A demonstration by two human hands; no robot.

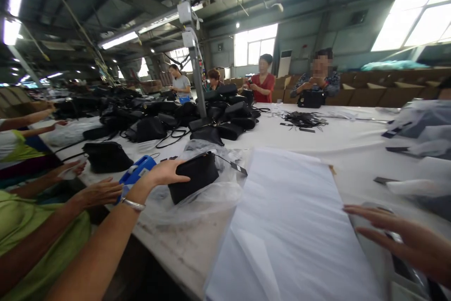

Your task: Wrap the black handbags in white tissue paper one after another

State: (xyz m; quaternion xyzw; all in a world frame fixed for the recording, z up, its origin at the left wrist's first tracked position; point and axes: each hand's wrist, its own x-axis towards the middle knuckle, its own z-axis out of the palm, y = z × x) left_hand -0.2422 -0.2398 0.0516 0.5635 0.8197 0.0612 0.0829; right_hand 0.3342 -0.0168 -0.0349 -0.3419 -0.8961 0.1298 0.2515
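My left hand [166, 172], with a silver bangle at the wrist, grips the near left top edge of a small black handbag [195, 176]. The thumb lies on the bag's front, and the other fingers are partly hidden behind it. From the bag a dark hang tag [238, 168] trails on a cord to the right. Crumpled clear plastic [211, 200] lies under and around the bag. My right hand [398, 233] is open with fingers stretched out at the right edge of a stack of white sheets [282, 226]. Nothing is in it.
A co-worker in green [45, 240] sits close on my left, hands by a blue container [141, 169]. Black handbags [225, 118] pile up around a metal post [197, 66]. Black straps or tags [305, 120] lie farther back. Plastic-wrapped bags [423, 150] stand at right. Other people work across the table.
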